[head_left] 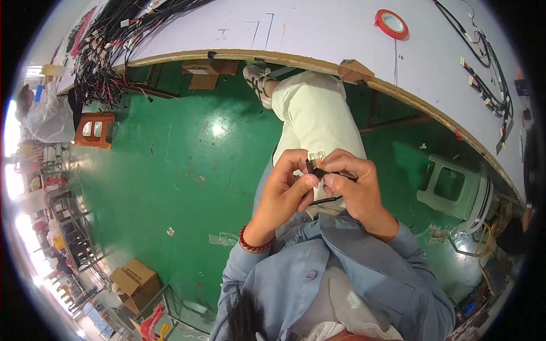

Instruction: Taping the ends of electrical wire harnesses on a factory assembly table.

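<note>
Two bare hands, left hand (281, 190) and right hand (361, 184), hold a thin black cable assembly (310, 166) with a white multi-pin connector (315, 155); fingers of both are closed on the assembly, above pale cream trousers (318, 111). Beyond, the white counter (324, 34) carries a round red tape roll (401, 34) and, far left, bundled black cables (102, 54).

Black cable (325, 200) partly hidden

Cables (108, 42), tape (383, 28) (red) on white table (330, 34)
</note>
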The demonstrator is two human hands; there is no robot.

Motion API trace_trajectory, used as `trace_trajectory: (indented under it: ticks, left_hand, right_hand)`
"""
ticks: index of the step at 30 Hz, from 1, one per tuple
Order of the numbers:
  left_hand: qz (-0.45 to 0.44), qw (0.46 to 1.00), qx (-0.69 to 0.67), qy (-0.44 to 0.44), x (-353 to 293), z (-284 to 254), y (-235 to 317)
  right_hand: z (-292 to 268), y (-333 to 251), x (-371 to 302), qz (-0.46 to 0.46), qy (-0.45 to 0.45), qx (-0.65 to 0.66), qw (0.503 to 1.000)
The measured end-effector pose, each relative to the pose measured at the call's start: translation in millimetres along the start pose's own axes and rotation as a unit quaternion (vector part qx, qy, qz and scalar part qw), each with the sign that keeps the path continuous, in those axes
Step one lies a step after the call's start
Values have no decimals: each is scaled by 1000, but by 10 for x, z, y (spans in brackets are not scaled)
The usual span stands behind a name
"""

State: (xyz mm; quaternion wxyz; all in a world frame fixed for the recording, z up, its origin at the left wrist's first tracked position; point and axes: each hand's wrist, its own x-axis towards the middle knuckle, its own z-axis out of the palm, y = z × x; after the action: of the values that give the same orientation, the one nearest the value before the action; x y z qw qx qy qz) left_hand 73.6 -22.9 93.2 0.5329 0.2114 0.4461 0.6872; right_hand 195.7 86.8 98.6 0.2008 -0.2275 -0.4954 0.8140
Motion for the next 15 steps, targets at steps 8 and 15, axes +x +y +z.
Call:
trace_trajectory:
  ticks: [8,15]
  left_hand:
    - [-82,987,-121,-68,41,-35,10]
    - [-124,988,-77,-54,104,-17,130]
  right_hand:
    - [-82,178,-43,-70,-28,25,997]
    - [-241,61,40,40,-102,42,993]
